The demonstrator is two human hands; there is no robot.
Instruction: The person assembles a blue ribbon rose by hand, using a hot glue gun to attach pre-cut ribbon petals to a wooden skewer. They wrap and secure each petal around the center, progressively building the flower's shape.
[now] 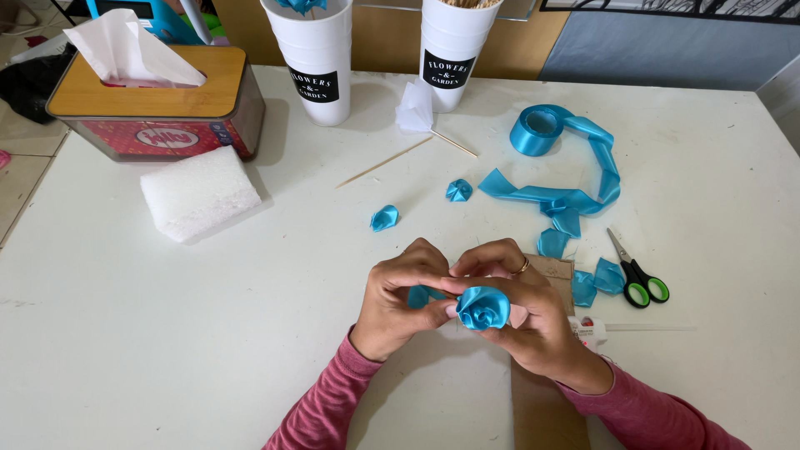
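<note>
On the white bench (125,333), we start at far left with a tissue box (154,104) topped in wood and a white foam block (198,193) just in front of it. Moving right, two white buckets (317,58) stand at the back edge, a thin wooden skewer (385,162) lies before them, and two small folded ribbon petals (384,217) sit loose. At centre, our left hand (400,300) pinches closed on the base of a blue satin ribbon rose (482,307), while our right hand (537,321) cups it, its grip wrapped round the bloom. The rose looks largely rolled, with several layers wound; we judge more petals remain to be added, since cut pieces (596,282) wait near the scissors (637,279). The ribbon spool (537,131) trails unrolled at rear right.
</note>
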